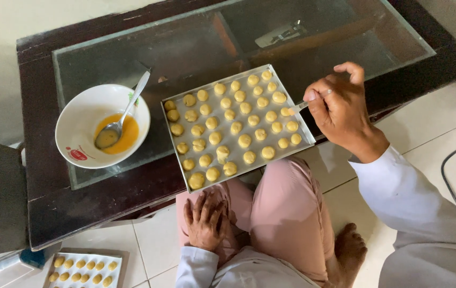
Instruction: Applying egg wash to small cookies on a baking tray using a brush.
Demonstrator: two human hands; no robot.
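A metal baking tray (297, 120) with several small round yellow dough balls lies on a glass-topped dark wood table (105, 192). My right hand (340, 109) is at the tray's right edge, pinching a small brush (298, 108) whose tip touches a dough ball near that edge. My left hand (205, 221) rests flat on my knee below the tray's near corner, holding nothing. A white bowl (81, 120) with yellow egg wash and a metal spoon (124, 114) stands left of the tray.
A second tray (124, 256) of dough balls sits on the tiled floor at the lower left. A black cable (452, 184) curls on the floor at the right. My legs in pink trousers (286, 208) are below the table edge.
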